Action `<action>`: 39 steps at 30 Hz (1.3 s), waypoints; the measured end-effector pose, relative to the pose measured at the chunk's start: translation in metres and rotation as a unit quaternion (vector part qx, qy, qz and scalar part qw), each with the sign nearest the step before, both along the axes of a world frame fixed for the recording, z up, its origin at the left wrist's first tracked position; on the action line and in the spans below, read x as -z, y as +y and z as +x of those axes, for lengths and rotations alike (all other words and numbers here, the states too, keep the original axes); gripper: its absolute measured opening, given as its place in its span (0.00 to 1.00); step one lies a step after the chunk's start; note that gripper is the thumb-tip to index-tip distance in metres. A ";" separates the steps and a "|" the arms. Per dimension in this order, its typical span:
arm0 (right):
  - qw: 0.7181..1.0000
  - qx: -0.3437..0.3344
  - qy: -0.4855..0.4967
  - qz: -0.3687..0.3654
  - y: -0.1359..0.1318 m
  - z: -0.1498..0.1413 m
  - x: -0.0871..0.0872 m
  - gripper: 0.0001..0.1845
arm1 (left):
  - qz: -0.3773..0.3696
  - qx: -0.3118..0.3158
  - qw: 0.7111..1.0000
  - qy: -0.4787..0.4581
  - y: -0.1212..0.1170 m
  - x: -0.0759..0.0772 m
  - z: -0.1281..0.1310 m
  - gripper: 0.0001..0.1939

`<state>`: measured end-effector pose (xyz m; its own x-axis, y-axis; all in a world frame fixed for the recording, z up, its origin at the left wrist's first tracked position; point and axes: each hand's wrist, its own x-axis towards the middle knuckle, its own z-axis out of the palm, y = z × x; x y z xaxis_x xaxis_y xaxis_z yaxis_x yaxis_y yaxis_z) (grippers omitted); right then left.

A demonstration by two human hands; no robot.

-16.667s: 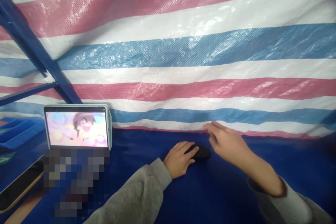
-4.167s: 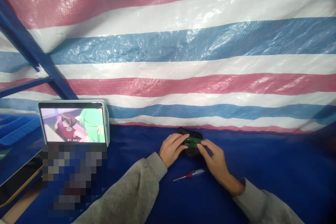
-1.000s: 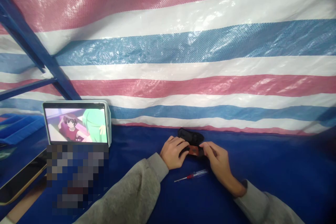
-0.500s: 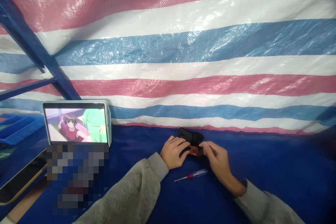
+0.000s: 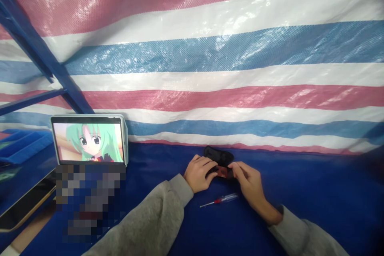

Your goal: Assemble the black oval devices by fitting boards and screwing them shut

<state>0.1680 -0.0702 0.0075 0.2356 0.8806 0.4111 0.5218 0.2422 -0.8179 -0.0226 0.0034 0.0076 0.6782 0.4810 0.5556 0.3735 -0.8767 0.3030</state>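
My hands hold a small circuit board between them, low over the blue sheet, with its reddish-brown side up. My left hand grips its left end, and a dark part under those fingers is hard to make out. My right hand pinches the right end with thumb and fingertips. Just beyond the board lies a black plastic shell, probably from a computer mouse, close to both hands. Nearer me, below the board, lies a small red-handled screwdriver with a clear grip, touched by neither hand.
A tablet plays an animated picture at the left, and a pixelated patch hides the area below it. A blue tray and a dark slab with a wooden edge lie further left. A striped tarpaulin and a blue steel beam stand behind.
The board now shows its reddish side instead of the green side seen seconds ago. My hands have barely moved in the last second. The tablet picture has changed.
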 end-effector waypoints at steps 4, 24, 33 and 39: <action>1.000 0.002 -0.007 0.003 0.001 0.000 -0.001 0.17 | -0.006 0.001 1.000 -0.021 0.001 0.000 -0.001 0.10; 1.000 0.001 -0.009 0.012 0.000 0.001 0.002 0.16 | -0.017 -0.009 1.000 0.017 0.001 0.001 -0.001 0.11; 0.984 0.023 -0.169 0.057 0.019 0.018 0.012 0.14 | -0.032 -0.027 0.997 0.059 0.002 0.000 -0.001 0.08; 0.983 -0.029 -0.182 0.012 0.029 0.027 0.025 0.13 | -0.041 -0.034 0.997 0.062 0.002 0.001 0.000 0.07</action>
<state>0.1946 -0.0416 -0.0170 0.0192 0.8767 0.4807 0.7640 0.2972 -0.5726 -0.0226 0.0058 0.0067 0.7030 0.5689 0.4269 0.4708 -0.8221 0.3201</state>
